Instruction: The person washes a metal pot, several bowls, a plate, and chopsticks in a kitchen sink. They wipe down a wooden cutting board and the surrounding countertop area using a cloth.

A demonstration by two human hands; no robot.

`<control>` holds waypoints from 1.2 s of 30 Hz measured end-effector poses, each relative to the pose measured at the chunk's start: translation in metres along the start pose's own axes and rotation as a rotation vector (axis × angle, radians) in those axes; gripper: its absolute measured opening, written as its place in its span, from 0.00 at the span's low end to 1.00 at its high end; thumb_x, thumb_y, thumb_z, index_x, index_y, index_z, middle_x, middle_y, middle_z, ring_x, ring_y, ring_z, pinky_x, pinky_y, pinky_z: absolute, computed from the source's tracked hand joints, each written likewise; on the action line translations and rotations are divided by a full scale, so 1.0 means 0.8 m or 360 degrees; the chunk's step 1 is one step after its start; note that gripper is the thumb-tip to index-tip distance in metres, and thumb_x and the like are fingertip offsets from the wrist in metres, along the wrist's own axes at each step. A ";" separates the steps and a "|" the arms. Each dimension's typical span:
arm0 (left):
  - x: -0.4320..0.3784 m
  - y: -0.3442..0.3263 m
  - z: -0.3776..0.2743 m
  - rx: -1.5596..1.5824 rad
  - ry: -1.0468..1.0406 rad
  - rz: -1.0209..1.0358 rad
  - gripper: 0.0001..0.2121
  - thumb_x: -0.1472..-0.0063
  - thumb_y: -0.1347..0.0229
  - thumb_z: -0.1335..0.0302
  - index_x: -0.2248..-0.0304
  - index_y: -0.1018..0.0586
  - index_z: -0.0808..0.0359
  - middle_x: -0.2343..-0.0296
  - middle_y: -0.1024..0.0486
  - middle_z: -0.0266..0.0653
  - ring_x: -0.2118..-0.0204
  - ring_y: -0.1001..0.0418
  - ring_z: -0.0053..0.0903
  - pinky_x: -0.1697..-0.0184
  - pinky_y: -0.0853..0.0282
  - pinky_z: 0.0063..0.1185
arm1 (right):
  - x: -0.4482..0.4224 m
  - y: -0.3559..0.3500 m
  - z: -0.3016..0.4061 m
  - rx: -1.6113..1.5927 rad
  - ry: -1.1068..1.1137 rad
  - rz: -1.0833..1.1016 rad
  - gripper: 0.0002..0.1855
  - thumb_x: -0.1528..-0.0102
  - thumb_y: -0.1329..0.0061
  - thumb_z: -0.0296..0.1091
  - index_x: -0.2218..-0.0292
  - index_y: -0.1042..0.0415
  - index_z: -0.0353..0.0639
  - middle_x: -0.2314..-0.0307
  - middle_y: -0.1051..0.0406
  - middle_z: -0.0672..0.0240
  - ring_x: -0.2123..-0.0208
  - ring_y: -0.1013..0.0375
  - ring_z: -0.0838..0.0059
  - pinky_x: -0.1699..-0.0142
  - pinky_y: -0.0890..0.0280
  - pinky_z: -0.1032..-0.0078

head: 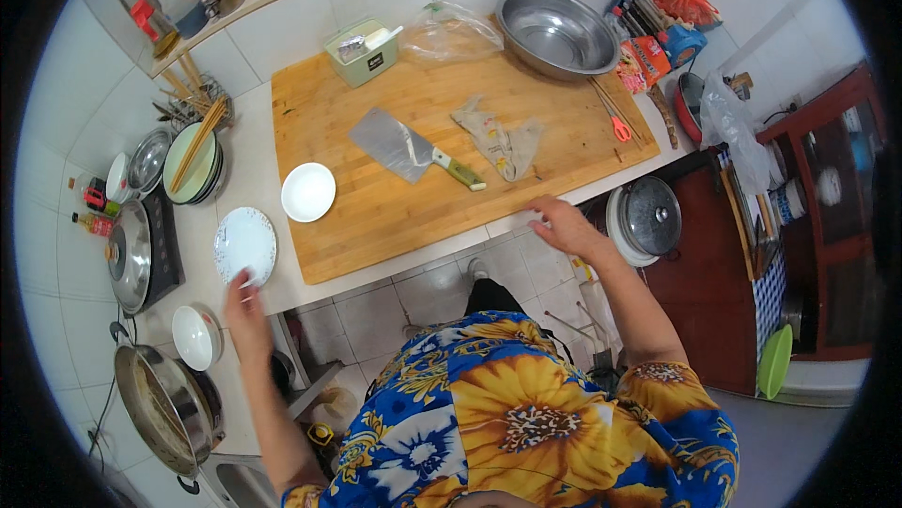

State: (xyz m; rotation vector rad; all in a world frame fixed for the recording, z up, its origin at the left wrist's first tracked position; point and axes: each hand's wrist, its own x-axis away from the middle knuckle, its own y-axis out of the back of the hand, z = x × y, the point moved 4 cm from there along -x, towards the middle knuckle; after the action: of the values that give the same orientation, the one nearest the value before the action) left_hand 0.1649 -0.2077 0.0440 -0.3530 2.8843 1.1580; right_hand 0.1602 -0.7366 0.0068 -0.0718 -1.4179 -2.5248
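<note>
My left hand [248, 314] is at the near edge of a patterned white plate [245, 247] on the counter; motion blurs its fingertips, so its hold cannot be told. My right hand [564, 226] hovers by the front edge of the wooden cutting board [380, 226], fingers apart and holding nothing. On the board a cleaver [405, 148] lies flat, its green handle towards me. A crumpled thin plastic bag [497, 138] lies right of it. A small white dish [309, 192] rests on the board's left edge, and a white bowl [196, 337] stands nearer me on the counter.
A large metal basin [557, 32], a green plastic container [361, 53] and a clear plastic bag [451, 32] are along the board's back. Red-handled scissors [620, 127] and thin sticks lie at right. Stacked bowls [190, 162] with chopsticks and lidded pans [130, 254] line the left counter.
</note>
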 end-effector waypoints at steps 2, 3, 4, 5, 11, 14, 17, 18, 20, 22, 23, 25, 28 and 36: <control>-0.010 -0.092 -0.046 0.0168 -0.0163 0.0207 0.12 0.40 0.53 0.77 0.56 0.29 0.68 0.64 0.26 0.42 0.70 0.28 0.25 0.66 0.32 0.21 | -0.010 0.019 -0.015 0.0051 0.0026 -0.0167 0.21 0.52 0.51 0.32 0.55 0.35 0.41 0.62 0.33 0.50 0.60 0.33 0.51 0.55 0.37 0.63; -0.009 -0.130 -0.076 0.0201 -0.0240 0.0303 0.12 0.41 0.52 0.77 0.57 0.28 0.69 0.65 0.26 0.43 0.70 0.28 0.26 0.67 0.31 0.22 | -0.018 0.030 -0.024 0.0110 0.0062 -0.0328 0.24 0.52 0.50 0.32 0.53 0.37 0.42 0.61 0.34 0.49 0.59 0.33 0.50 0.55 0.37 0.63; -0.012 -0.169 -0.098 0.0190 -0.0308 0.0420 0.12 0.41 0.51 0.77 0.58 0.28 0.69 0.66 0.26 0.44 0.70 0.27 0.27 0.68 0.31 0.22 | -0.032 0.025 -0.043 0.0092 0.0049 -0.0394 0.29 0.53 0.48 0.34 0.49 0.40 0.43 0.56 0.39 0.46 0.56 0.36 0.48 0.52 0.38 0.64; -0.013 -0.206 -0.119 0.0177 -0.0369 0.0520 0.11 0.41 0.50 0.76 0.59 0.28 0.70 0.67 0.26 0.46 0.71 0.27 0.29 0.69 0.31 0.22 | -0.054 0.027 -0.048 0.0120 0.0032 -0.0458 0.31 0.53 0.48 0.37 0.49 0.40 0.44 0.54 0.41 0.46 0.53 0.38 0.48 0.51 0.39 0.64; -0.024 -0.333 -0.228 0.0231 -0.0426 0.0766 0.11 0.41 0.50 0.76 0.59 0.29 0.72 0.69 0.27 0.48 0.72 0.27 0.30 0.70 0.30 0.23 | -0.181 -0.033 -0.070 0.0223 -0.0102 -0.0818 0.31 0.56 0.45 0.43 0.51 0.37 0.47 0.51 0.42 0.48 0.52 0.42 0.44 0.46 0.44 0.62; -0.039 -0.364 -0.252 0.0159 -0.0351 0.0807 0.12 0.40 0.51 0.75 0.58 0.29 0.71 0.68 0.27 0.43 0.71 0.26 0.25 0.70 0.30 0.20 | -0.208 -0.039 -0.078 0.0185 -0.0058 -0.0654 0.26 0.57 0.45 0.44 0.56 0.34 0.46 0.55 0.38 0.54 0.53 0.39 0.54 0.51 0.41 0.61; -0.052 -0.384 -0.263 0.0177 -0.0268 0.0785 0.12 0.39 0.52 0.75 0.57 0.29 0.70 0.68 0.26 0.40 0.71 0.27 0.21 0.71 0.31 0.18 | -0.217 -0.030 -0.105 -0.0124 0.0283 -0.0701 0.16 0.58 0.47 0.33 0.65 0.35 0.43 0.59 0.35 0.56 0.55 0.37 0.56 0.53 0.39 0.66; -0.055 -0.385 -0.264 0.0223 -0.0259 0.0726 0.11 0.40 0.51 0.76 0.58 0.29 0.71 0.70 0.27 0.39 0.73 0.28 0.20 0.71 0.31 0.19 | -0.217 -0.016 -0.125 -0.0632 0.0145 -0.0809 0.14 0.58 0.51 0.26 0.67 0.37 0.42 0.62 0.35 0.58 0.57 0.36 0.59 0.53 0.39 0.69; -0.057 -0.384 -0.257 0.0196 -0.0136 0.0687 0.11 0.40 0.52 0.75 0.58 0.28 0.71 0.70 0.27 0.39 0.73 0.28 0.20 0.71 0.31 0.18 | -0.205 0.023 -0.161 -0.1500 -0.0021 -0.0982 0.13 0.60 0.59 0.18 0.69 0.39 0.40 0.65 0.34 0.61 0.58 0.35 0.64 0.53 0.39 0.72; -0.056 -0.381 -0.241 0.0171 -0.0020 0.0638 0.12 0.38 0.53 0.74 0.58 0.28 0.71 0.70 0.26 0.39 0.73 0.28 0.19 0.73 0.32 0.17 | -0.173 0.070 -0.217 -0.1819 0.0262 -0.1346 0.21 0.60 0.65 0.14 0.62 0.36 0.39 0.64 0.34 0.63 0.56 0.36 0.70 0.50 0.40 0.74; -0.049 -0.376 -0.225 0.0169 0.0010 0.0621 0.12 0.38 0.53 0.74 0.58 0.28 0.71 0.70 0.26 0.39 0.73 0.28 0.19 0.73 0.32 0.17 | -0.148 0.101 -0.238 -0.1637 0.0186 -0.1235 0.26 0.59 0.67 0.15 0.57 0.34 0.40 0.61 0.34 0.62 0.54 0.36 0.69 0.47 0.42 0.74; -0.038 -0.366 -0.208 0.0124 0.0125 0.0605 0.12 0.38 0.53 0.74 0.58 0.29 0.72 0.70 0.26 0.40 0.73 0.27 0.20 0.74 0.32 0.17 | -0.100 0.140 -0.281 -0.1055 0.0108 -0.1319 0.25 0.58 0.65 0.14 0.58 0.30 0.38 0.56 0.35 0.59 0.50 0.38 0.66 0.45 0.44 0.72; -0.031 -0.365 -0.202 0.0069 0.0218 0.0682 0.12 0.38 0.53 0.74 0.58 0.29 0.73 0.69 0.26 0.39 0.72 0.27 0.20 0.73 0.32 0.17 | -0.056 0.142 -0.345 -0.0879 -0.0113 -0.1261 0.23 0.58 0.64 0.15 0.59 0.30 0.37 0.54 0.36 0.57 0.48 0.39 0.62 0.44 0.46 0.71; -0.030 -0.353 -0.189 0.0172 0.0181 0.0666 0.12 0.38 0.54 0.73 0.59 0.27 0.72 0.70 0.26 0.39 0.74 0.27 0.20 0.74 0.31 0.17 | -0.125 -0.004 -0.212 -0.0681 0.0079 -0.1268 0.20 0.57 0.61 0.20 0.61 0.30 0.41 0.59 0.35 0.55 0.53 0.37 0.57 0.47 0.43 0.66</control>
State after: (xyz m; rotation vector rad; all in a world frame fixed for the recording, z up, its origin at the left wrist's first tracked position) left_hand 0.2588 -0.5041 -0.0359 0.2062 3.2030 1.0412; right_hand 0.2694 -0.8598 -0.1016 0.5879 -0.9695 -3.3933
